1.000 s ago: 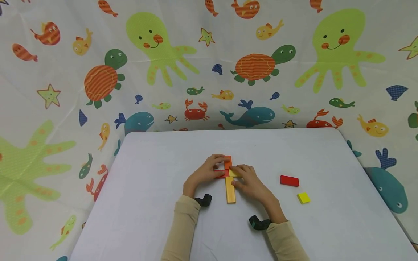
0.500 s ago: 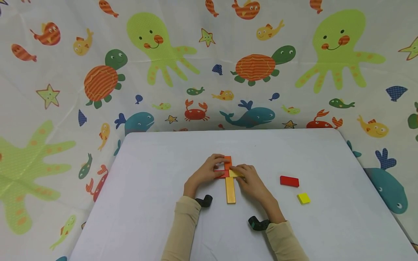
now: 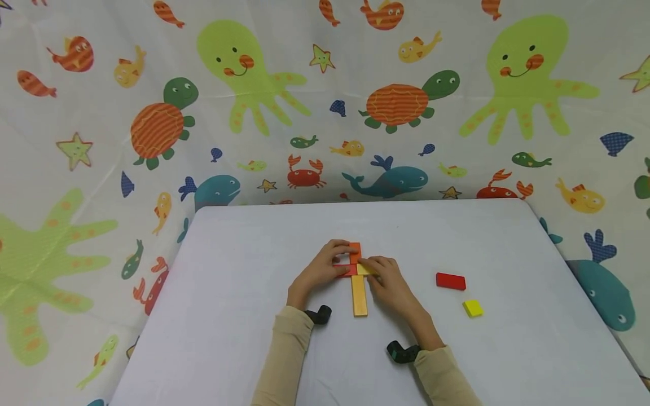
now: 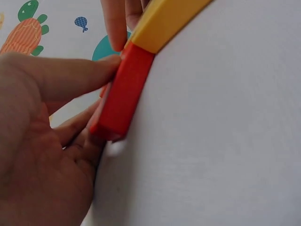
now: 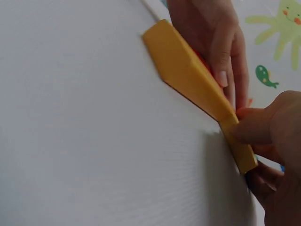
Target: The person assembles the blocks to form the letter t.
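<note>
Several wooden blocks lie together as a cross in the head view. An orange block (image 3: pixel 356 257) forms its top, a long yellow block (image 3: pixel 359 296) its lower arm. My left hand (image 3: pixel 316 269) pinches the red block (image 4: pixel 126 92) of the left arm between thumb and fingers, with its index finger reaching the orange block. On the other side, my right hand (image 3: pixel 395 286) pinches the short yellow block (image 5: pixel 241 153), thumb on the near face and fingers behind. The hands partly cover the cross's upper half. Inner ends of the red and short yellow blocks meet at the centre.
To the right on the white table (image 3: pixel 228 254) lie a loose red block (image 3: pixel 450 281) and a small yellow square block (image 3: pixel 473 308). A sheet with printed sea animals (image 3: pixel 396 107) hangs behind the table. Black wrist cameras (image 3: pixel 403 352) sit at both cuffs.
The right thumb has drawn back from beside the long yellow block to the short yellow block. The left hand and the blocks look nearly unmoved.
</note>
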A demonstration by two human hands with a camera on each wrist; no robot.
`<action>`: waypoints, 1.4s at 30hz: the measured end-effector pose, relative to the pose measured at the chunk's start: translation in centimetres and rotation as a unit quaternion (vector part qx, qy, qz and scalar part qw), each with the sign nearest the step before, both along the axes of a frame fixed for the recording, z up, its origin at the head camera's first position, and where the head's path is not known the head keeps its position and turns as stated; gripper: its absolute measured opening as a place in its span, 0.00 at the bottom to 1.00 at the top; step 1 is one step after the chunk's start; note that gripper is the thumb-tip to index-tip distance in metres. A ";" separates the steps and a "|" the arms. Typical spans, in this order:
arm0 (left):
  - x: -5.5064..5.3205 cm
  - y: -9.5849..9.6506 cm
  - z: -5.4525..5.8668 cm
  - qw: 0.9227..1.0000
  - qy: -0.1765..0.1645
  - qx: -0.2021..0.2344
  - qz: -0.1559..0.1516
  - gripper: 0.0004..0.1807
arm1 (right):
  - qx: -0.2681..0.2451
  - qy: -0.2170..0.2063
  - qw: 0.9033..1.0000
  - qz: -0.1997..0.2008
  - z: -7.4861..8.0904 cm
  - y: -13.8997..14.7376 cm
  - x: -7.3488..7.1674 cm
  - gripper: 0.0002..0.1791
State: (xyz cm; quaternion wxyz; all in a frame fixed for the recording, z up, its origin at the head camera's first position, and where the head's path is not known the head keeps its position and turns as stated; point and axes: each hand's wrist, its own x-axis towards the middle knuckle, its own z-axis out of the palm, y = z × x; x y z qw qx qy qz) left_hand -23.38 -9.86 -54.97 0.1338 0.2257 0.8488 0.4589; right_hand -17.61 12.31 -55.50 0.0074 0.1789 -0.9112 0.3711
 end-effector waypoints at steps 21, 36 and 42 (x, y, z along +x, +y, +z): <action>-0.2 -0.2 -0.4 1.000 0.006 0.013 -0.002 0.25 | 0.003 -0.075 0.997 0.026 0.2 0.2 0.1 0.34; -0.1 -0.2 -0.7 1.000 0.001 -0.016 -0.019 0.32 | 0.013 -0.064 0.998 0.021 0.3 0.2 0.4 0.34; 0.1 -0.2 -0.7 0.999 0.009 -0.029 -0.019 0.34 | 0.026 -0.053 0.998 0.020 0.3 0.0 0.4 0.34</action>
